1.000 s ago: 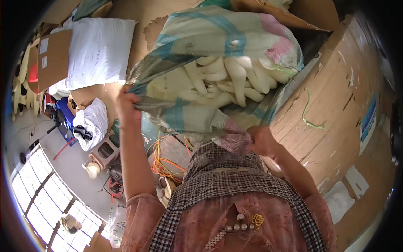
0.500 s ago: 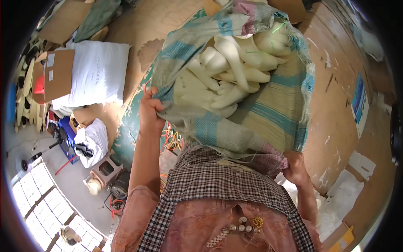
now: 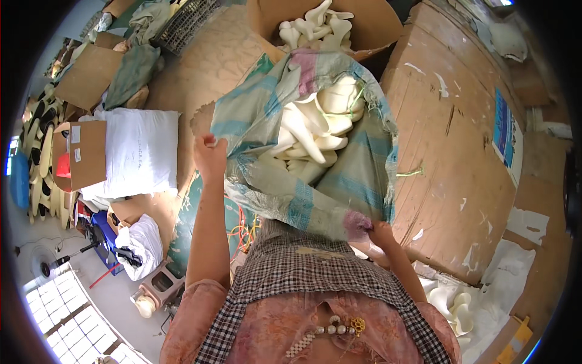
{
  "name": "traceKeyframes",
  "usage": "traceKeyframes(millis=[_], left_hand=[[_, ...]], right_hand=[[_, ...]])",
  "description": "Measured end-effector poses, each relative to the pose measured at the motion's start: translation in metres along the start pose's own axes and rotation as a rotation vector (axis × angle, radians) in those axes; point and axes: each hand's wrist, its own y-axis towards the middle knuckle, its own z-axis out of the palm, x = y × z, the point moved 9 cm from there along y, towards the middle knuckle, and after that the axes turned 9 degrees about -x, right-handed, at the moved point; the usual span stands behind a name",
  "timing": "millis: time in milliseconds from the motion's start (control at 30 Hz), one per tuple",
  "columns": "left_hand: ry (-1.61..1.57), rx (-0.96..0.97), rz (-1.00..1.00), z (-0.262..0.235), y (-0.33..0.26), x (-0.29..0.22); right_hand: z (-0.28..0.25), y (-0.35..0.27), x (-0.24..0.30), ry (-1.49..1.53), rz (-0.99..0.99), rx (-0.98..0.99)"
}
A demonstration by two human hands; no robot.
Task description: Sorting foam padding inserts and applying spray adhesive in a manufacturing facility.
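Note:
A woven sack (image 3: pixel 300 206), grey-green with blue stripes and pink patches, gapes wide in front of my body. Cream-white, curved moulded pieces (image 3: pixel 297 130) lie inside it; their exact kind is unclear. Some of them form a bundle (image 3: pixel 341 100) bound with green string. My right hand (image 3: pixel 381 235) is closed on the bunched pink part of the sack's near rim. At the sack's left edge, my left hand (image 3: pixel 210 159) has its fingers curled against the cloth, the gripped part mostly hidden.
Beyond the sack stands an open cardboard box (image 3: pixel 260 24) holding similar white pieces. A big cardboard sheet or box (image 3: pixel 448 139) fills the right side. Left are a white bag (image 3: pixel 145 151) and a small carton (image 3: pixel 88 158). White pieces (image 3: pixel 458 312) lie at lower right.
The sack and both hands have shifted, the right hand clearly leftward. The box of white pieces beyond has come into view as the head view moved. The sack's mouth looks narrower.

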Motion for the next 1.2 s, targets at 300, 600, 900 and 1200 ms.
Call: traceKeyframes(millis=[300, 600, 900, 1200], left_hand=[[-0.286, 1.084, 0.02, 0.293, -0.097, -0.115], [-0.234, 0.534, 0.529, 0.395, 0.015, -0.218], [0.221, 1.144, 0.364, 0.504, -0.026, -0.15], [0.265, 1.364, 0.455, 0.492, -0.104, -0.128]], right_hand=[[0.033, -0.002, -0.019, -0.128, 0.043, 0.19], [0.039, 0.004, -0.013, 0.011, 0.122, 0.203], [0.041, 0.023, -0.008, 0.065, 0.207, 0.512], [-0.006, 0.173, 0.12, 0.779, -0.12, 0.099]])
